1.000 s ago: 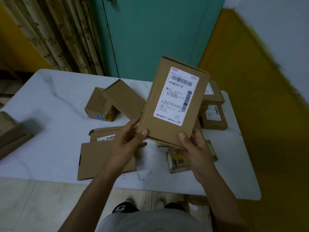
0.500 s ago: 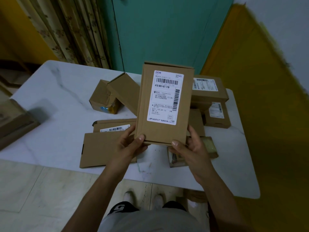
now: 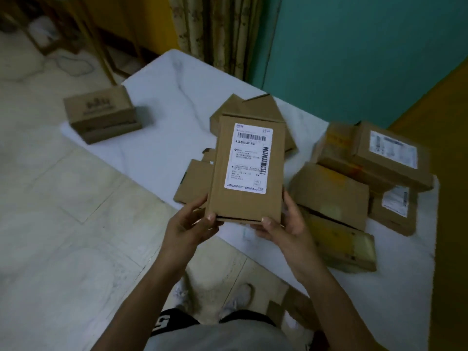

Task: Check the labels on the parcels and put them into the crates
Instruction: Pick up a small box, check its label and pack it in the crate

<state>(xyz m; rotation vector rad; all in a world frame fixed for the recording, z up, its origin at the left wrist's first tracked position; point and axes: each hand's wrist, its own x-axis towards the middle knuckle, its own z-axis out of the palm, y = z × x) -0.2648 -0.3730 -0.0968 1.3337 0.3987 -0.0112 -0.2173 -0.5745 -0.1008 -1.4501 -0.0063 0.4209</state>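
The flat brown cardboard parcel (image 3: 247, 201) is held upright in the air above the near edge of the white marble-patterned table (image 3: 162, 102), its white printed shipping label (image 3: 249, 158) with barcodes facing the camera. The left hand (image 3: 187, 225) grips the parcel's lower left corner, thumb on the front face and fingers curled behind. The right hand (image 3: 287, 224) grips the lower right corner the same way, thumb pressed on the front near the bottom edge.

Behind the held parcel, flat brown cardboard mailers (image 3: 196, 183) lie on the table. To the right lies a cluster of brown boxes: a labelled box (image 3: 391, 154) stacked on top, a plain box (image 3: 329, 196) nearer, and a flat yellow-taped parcel (image 3: 340, 243) closest to the person. A printed brown carton (image 3: 101, 114) sits at the table's left edge; whether it rests on the table cannot be told. A patterned curtain (image 3: 217, 34) and a teal door (image 3: 354, 51) stand behind.
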